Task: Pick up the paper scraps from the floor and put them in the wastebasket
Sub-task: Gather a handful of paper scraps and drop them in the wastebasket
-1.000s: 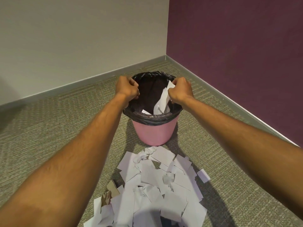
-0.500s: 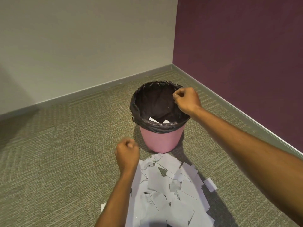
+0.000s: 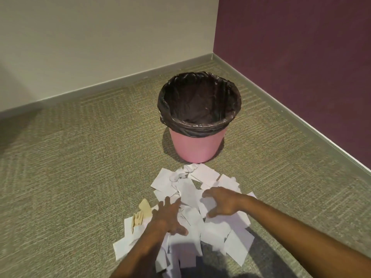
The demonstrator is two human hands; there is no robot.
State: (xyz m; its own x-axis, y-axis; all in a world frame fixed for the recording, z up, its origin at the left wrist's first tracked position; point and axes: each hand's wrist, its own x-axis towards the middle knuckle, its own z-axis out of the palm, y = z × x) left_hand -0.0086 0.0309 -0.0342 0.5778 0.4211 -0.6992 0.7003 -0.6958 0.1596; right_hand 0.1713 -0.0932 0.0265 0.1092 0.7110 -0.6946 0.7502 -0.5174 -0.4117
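A green-brown carpet (image 3: 70, 177) fills the floor up to the corner where a cream wall (image 3: 100, 37) on the left meets a purple wall (image 3: 301, 57) on the right. The pink wastebasket (image 3: 197, 146), lined with a black bag (image 3: 198, 101), stands upright at the far side, near that corner; nothing inside it can be made out from this angle. Just near of its base lies the heap of white paper scraps (image 3: 216, 229), overlapping and loosely spread toward the bottom edge, with a few tan scraps (image 3: 143, 212) at its left fringe.

The left hand (image 3: 169, 217) is spread flat, fingers splayed, low over the middle of the heap. The right hand (image 3: 222, 203) is beside it to the right, fingers curled apart like a claw over the sheets. Neither grips anything yet.

The step looks like gathering the next load. It would go best by sweeping both hands inward from the heap's edges, bunching many sheets between the palms, and pressing them together firmly so loose pieces do not slide out on the lift to the basket.
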